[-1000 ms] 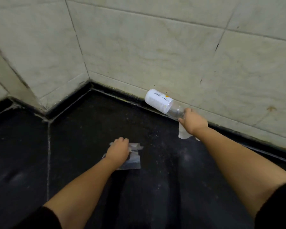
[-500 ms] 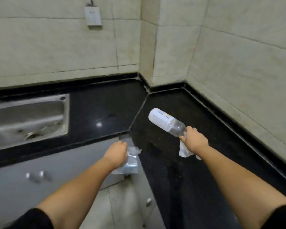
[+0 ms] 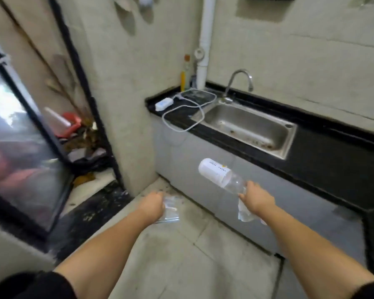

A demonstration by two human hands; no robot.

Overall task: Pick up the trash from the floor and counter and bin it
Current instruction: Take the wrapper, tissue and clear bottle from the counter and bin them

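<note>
My right hand (image 3: 256, 200) grips the neck of a clear plastic bottle (image 3: 219, 175) with a white label, held tilted with its base up and to the left. A crumpled white paper scrap (image 3: 244, 213) hangs from the same hand. My left hand (image 3: 152, 205) is closed on a clear plastic wrapper (image 3: 171, 210). Both hands are held out over the tiled floor (image 3: 181, 255) in front of the counter. No bin can be made out for certain.
A black counter (image 3: 324, 160) with a steel sink (image 3: 246, 126) and tap (image 3: 239, 83) runs along the right. A white charger and cable (image 3: 181, 104) lie at its left end. A doorway (image 3: 84, 147) at left shows piled debris and a red object.
The view has swung left from the counter corner to the sink, floor and doorway. Both hands keep the same hold on the bottle, paper and wrapper, now over the floor.
</note>
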